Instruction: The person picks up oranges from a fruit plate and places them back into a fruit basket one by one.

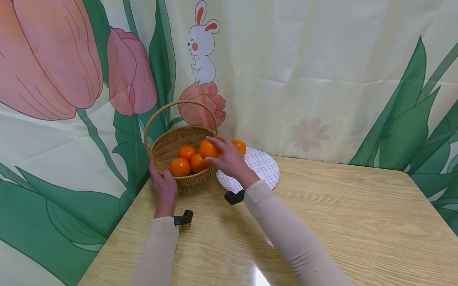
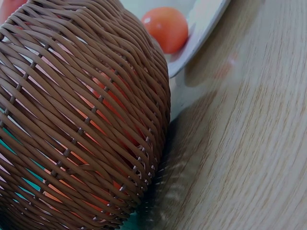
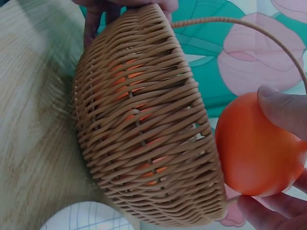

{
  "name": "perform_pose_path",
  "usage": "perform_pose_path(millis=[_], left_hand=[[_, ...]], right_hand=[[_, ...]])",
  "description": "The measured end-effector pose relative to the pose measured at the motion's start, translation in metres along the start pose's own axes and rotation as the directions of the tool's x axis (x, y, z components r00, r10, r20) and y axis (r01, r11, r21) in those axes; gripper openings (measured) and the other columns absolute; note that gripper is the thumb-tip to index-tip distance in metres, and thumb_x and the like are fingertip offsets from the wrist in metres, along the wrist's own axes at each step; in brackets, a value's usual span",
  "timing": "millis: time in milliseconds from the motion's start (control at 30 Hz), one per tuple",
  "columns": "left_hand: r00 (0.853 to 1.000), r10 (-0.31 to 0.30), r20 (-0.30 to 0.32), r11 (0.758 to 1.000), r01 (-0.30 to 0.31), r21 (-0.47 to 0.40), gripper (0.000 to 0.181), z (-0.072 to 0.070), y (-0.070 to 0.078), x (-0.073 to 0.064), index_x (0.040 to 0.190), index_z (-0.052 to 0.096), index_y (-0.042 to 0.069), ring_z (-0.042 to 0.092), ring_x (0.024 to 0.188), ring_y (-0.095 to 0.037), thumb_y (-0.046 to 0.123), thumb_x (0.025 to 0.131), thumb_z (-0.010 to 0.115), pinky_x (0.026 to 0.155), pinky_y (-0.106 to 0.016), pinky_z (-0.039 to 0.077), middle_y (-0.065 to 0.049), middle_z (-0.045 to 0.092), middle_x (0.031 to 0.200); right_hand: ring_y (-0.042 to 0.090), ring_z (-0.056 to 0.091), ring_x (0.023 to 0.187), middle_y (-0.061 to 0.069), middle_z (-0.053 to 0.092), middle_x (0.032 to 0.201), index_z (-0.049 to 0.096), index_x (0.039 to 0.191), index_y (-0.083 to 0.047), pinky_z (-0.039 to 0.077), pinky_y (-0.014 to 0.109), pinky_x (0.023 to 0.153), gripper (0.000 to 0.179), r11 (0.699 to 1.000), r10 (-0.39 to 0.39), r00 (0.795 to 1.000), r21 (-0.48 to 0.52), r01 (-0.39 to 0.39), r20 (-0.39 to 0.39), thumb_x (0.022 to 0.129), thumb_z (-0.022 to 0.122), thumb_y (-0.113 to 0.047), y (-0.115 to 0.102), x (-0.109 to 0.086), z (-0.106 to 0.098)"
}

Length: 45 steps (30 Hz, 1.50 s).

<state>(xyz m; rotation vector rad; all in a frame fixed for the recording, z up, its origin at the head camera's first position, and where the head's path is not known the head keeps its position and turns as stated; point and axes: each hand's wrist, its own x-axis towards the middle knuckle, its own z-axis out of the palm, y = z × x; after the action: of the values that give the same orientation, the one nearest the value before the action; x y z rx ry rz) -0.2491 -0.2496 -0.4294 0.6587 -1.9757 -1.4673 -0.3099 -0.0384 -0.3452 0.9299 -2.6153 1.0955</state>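
A wicker basket (image 1: 191, 181) with an arched handle leans toward me, its mouth facing me. My left hand (image 1: 163, 186) grips its left rim. Three oranges (image 1: 180, 167) lie inside; their colour shows through the weave in both wrist views. At the right side of the basket, my right hand (image 1: 229, 157) holds another orange (image 3: 254, 148) between thumb and fingers, just over the rim. Beside the basket, a white plate (image 1: 264, 167) with blue grid lines bears one orange (image 2: 166, 29), partly hidden behind the right hand in the head view.
Everything stands on a light wooden table (image 1: 340, 214), the basket near its back left edge. Behind hangs a curtain (image 1: 307, 79) printed with tulips and a rabbit. Each wrist carries a small black camera mount (image 1: 234, 197).
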Motion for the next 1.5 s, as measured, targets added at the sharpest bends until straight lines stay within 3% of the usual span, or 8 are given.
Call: perform_pose_path(millis=[100,400,633,933,1133,1267,1500], left_hand=[[1.000,0.008,-0.003,1.000,-0.008,0.002,0.056,0.000,0.000,0.000,0.143,0.016,0.032,0.029,0.133,-0.022,0.030,0.089,0.031,0.110,-0.043,0.026,0.001,0.022,0.150],[1.000,0.016,-0.011,1.000,-0.017,-0.006,0.055,0.000,0.000,-0.001,0.143,0.017,0.030,0.030,0.133,-0.024,0.028,0.090,0.032,0.110,-0.043,0.026,-0.001,0.023,0.149],[1.000,0.015,-0.010,1.000,-0.015,-0.007,0.056,0.000,0.001,-0.001,0.143,0.017,0.030,0.030,0.133,-0.023,0.024,0.090,0.034,0.110,-0.043,0.026,0.000,0.023,0.149],[0.999,0.032,0.005,0.999,-0.032,-0.029,0.055,-0.001,0.002,-0.002,0.143,0.017,0.031,0.029,0.133,-0.022,0.029,0.090,0.031,0.110,-0.043,0.026,0.001,0.023,0.149],[0.999,0.041,0.004,0.999,-0.040,-0.029,0.055,0.000,0.001,-0.003,0.143,0.016,0.031,0.029,0.133,-0.022,0.029,0.090,0.031,0.110,-0.043,0.026,0.001,0.023,0.149],[0.999,0.037,0.002,0.999,-0.037,-0.021,0.055,0.000,0.000,-0.003,0.143,0.016,0.032,0.030,0.133,-0.022,0.028,0.090,0.033,0.109,-0.043,0.026,0.001,0.023,0.149],[0.999,0.050,-0.004,0.998,-0.050,-0.033,0.055,0.000,0.001,-0.003,0.143,0.017,0.030,0.030,0.133,-0.023,0.025,0.090,0.032,0.109,-0.044,0.026,0.001,0.022,0.149]], right_hand=[[0.021,0.056,0.101,0.004,0.033,0.144,0.036,0.135,-0.042,0.050,0.036,0.084,0.059,1.000,0.004,1.000,-0.009,-0.004,0.013,0.081,0.062,-0.043,-0.001,0.001,0.004],[0.029,0.042,0.124,0.003,0.026,0.148,0.033,0.138,-0.038,0.044,0.043,0.096,0.061,0.999,0.010,0.996,-0.043,-0.006,0.088,0.083,0.058,-0.045,-0.003,0.005,0.012],[0.031,0.042,0.125,0.002,0.024,0.149,0.029,0.139,-0.041,0.042,0.044,0.098,0.059,0.995,0.011,0.990,-0.099,0.003,0.140,0.085,0.053,-0.047,-0.003,0.008,0.018],[0.029,0.046,0.122,0.003,0.034,0.144,0.041,0.135,-0.032,0.039,0.044,0.101,0.051,0.981,-0.029,0.984,-0.186,0.061,0.173,0.087,0.051,-0.045,-0.006,0.011,0.023],[0.023,0.045,0.123,0.001,0.043,0.138,0.049,0.131,-0.025,0.038,0.039,0.102,0.047,0.977,-0.031,0.980,-0.200,0.070,0.195,0.087,0.056,-0.038,-0.007,0.013,0.025],[0.019,0.050,0.115,0.000,0.053,0.128,0.056,0.123,-0.020,0.042,0.035,0.099,0.039,0.975,-0.021,0.979,-0.212,0.066,0.205,0.087,0.057,-0.034,-0.007,0.013,0.027],[0.018,0.053,0.111,0.000,0.056,0.123,0.059,0.119,-0.019,0.044,0.033,0.096,0.034,0.975,-0.041,0.977,-0.207,0.085,0.208,0.087,0.057,-0.032,-0.006,0.012,0.027]])
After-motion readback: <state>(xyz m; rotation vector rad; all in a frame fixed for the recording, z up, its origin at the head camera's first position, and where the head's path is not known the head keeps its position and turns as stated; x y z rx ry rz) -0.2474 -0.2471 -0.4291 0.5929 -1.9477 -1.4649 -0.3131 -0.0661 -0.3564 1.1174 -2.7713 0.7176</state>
